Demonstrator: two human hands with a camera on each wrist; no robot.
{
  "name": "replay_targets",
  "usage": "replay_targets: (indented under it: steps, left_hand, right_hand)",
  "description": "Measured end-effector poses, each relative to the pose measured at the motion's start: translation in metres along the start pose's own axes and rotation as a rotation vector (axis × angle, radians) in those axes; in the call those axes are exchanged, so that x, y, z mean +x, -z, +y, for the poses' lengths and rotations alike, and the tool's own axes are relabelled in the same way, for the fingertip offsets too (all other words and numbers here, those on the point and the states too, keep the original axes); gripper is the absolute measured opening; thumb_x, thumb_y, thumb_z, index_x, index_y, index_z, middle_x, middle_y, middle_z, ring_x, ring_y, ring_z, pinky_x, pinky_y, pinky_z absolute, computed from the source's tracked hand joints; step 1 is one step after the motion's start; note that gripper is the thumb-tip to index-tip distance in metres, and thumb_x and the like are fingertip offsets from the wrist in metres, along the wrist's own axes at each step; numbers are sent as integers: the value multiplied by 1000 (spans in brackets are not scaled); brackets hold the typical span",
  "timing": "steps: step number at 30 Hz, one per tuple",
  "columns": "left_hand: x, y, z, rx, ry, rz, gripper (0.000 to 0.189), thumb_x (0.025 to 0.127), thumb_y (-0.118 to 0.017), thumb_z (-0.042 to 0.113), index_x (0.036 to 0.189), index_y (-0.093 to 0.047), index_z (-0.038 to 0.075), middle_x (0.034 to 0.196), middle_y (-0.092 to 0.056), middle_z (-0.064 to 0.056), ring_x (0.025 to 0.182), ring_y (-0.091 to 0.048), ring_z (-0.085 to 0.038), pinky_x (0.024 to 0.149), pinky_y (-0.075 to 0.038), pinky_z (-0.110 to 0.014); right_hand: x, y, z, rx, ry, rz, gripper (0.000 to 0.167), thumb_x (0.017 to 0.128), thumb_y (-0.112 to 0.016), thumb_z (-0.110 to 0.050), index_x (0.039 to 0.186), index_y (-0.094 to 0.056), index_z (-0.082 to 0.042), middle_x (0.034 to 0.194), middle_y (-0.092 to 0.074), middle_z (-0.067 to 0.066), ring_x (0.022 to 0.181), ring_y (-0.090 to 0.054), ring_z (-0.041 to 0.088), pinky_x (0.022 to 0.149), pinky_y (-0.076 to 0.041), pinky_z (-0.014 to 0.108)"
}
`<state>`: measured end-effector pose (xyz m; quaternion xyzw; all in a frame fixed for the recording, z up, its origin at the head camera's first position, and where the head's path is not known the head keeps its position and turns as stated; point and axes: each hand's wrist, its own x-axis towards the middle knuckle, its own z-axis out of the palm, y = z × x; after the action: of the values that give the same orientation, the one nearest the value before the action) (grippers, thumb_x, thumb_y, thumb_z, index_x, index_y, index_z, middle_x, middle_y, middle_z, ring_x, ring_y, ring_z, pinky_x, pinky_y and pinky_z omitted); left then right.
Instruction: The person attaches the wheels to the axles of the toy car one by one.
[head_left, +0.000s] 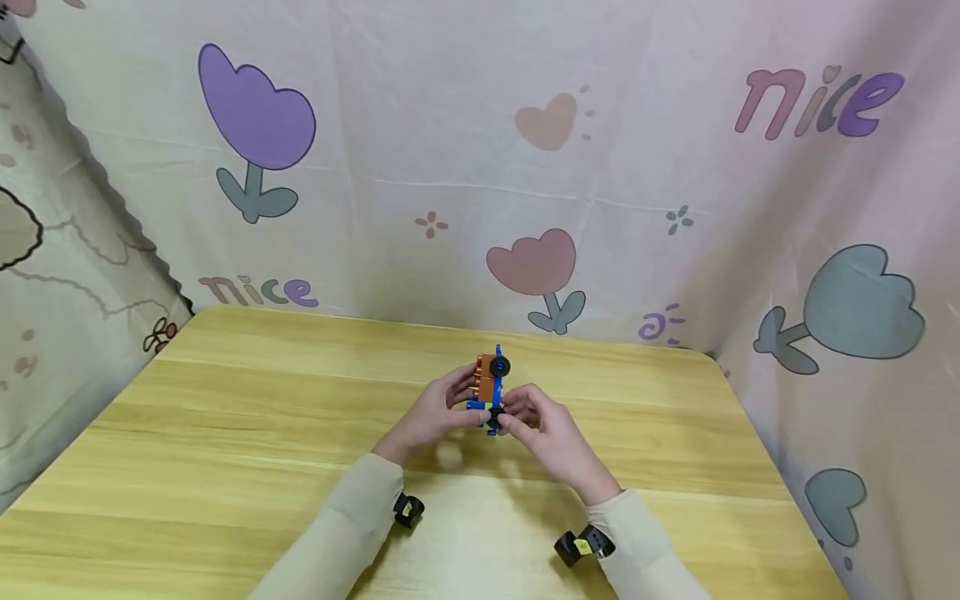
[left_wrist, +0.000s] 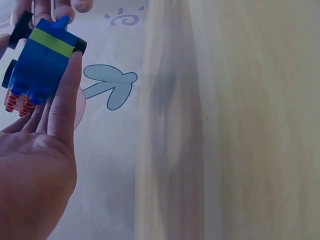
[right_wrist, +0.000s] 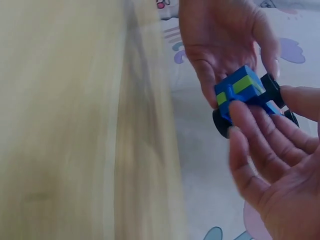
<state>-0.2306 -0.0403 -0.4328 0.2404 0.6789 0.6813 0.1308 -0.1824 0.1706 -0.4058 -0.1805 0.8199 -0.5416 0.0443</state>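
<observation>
A small toy truck of blue, lime green and orange building blocks, with black wheels, is held up on end above the table. My left hand grips it from the left, with the thumb along its lower end. From the other side my right hand pinches at the lower black wheel, its thumb on that wheel and fingertips at the blue blocks. In the left wrist view the blue and green end of the truck faces the camera, and orange studs show beneath it.
The wooden table spreads out under both hands. A pale curtain printed with flowers and words hangs along its back and sides. Black wrist cameras are strapped to the left cuff and right cuff.
</observation>
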Motion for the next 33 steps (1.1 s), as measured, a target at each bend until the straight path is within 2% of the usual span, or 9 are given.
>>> replay_targets:
  steps: [7, 12, 19, 26, 33]
  left_hand:
    - [-1, 1, 1, 7, -4, 1, 79, 88, -73, 6, 152, -27, -1, 143, -46, -18, 129, -46, -34, 111, -29, -46]
    - [-1, 0, 2, 33, 1, -6, 80, 90, -73, 9, 153, -25, 0, 146, -44, -18, 131, -44, -32, 112, -29, -46]
    - [-1, -1, -1, 32, 1, -24, 80, 91, -72, 11, 154, -23, 1, 147, -42, -17, 132, -43, -31, 112, -29, -43]
    - [-1, -2, -2, 35, -13, -37, 79, 92, -70, 9, 154, -22, 0, 151, -38, -17, 134, -41, -32, 112, -28, -43]
    - [-1, -2, -3, 23, -4, -52, 79, 92, -70, 8, 154, -22, -1, 151, -37, -17, 134, -41, -32, 112, -28, -44]
  right_hand:
    - [5, -1, 8, 151, -27, -62, 25, 101, -58, -14, 118, -59, 5, 102, -66, 14, 89, -68, 32, 76, -56, 45]
    - [7, 0, 9, 219, -31, -79, 24, 101, -56, -9, 117, -57, 10, 100, -66, 18, 90, -67, 38, 78, -57, 43]
    - [6, 0, 9, 232, -30, -77, 24, 100, -57, -6, 116, -56, 12, 99, -66, 20, 91, -65, 46, 78, -57, 37]
    - [6, 0, 8, 242, -32, -75, 22, 100, -56, -4, 114, -56, 13, 98, -65, 20, 89, -65, 46, 79, -56, 45]
    - [5, 2, 10, 215, -44, -89, 18, 99, -57, -5, 110, -57, 10, 96, -65, 19, 88, -65, 45, 78, -56, 46]
